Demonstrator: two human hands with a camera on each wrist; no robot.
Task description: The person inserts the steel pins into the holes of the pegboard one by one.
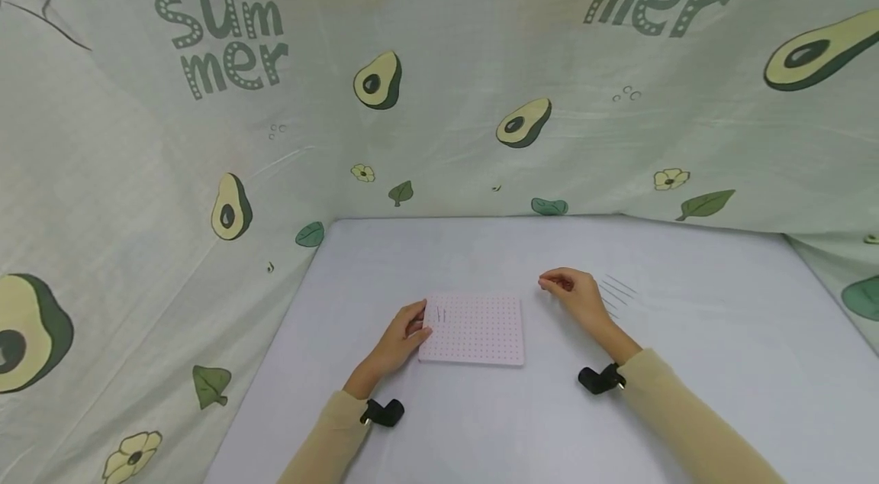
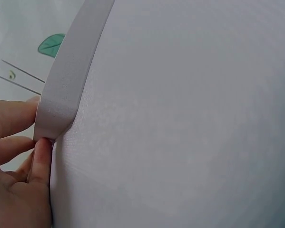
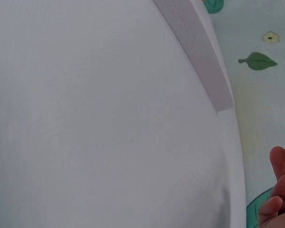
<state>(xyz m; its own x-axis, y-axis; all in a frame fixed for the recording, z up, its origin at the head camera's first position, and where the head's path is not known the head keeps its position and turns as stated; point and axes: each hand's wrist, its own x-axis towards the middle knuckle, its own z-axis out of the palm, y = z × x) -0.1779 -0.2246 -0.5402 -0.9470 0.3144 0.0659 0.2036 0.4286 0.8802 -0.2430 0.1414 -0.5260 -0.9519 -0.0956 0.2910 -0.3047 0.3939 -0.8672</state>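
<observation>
A pale pink pegboard (image 1: 481, 331) with rows of small holes lies on the white table. My left hand (image 1: 400, 339) grips its left edge, thumb on the near side and fingers farther back. Two thin dark sticks (image 2: 23, 71) stand up from the board close to that hand. Off the board's right side, my right hand (image 1: 575, 295) is held over the table with thumb and fingertips drawn together; I cannot tell whether a thin stick is between them. In the right wrist view only curled fingertips (image 3: 280, 164) show. Several loose thin sticks (image 1: 620, 285) lie just right of this hand.
The white table (image 1: 474, 423) reaches back to a hanging cloth (image 1: 439, 156) printed with avocados and leaves. Another stretch of cloth (image 1: 137, 240) runs along the left side. A black wrist camera (image 1: 599, 380) is strapped to the right sleeve, and another (image 1: 384, 413) to the left.
</observation>
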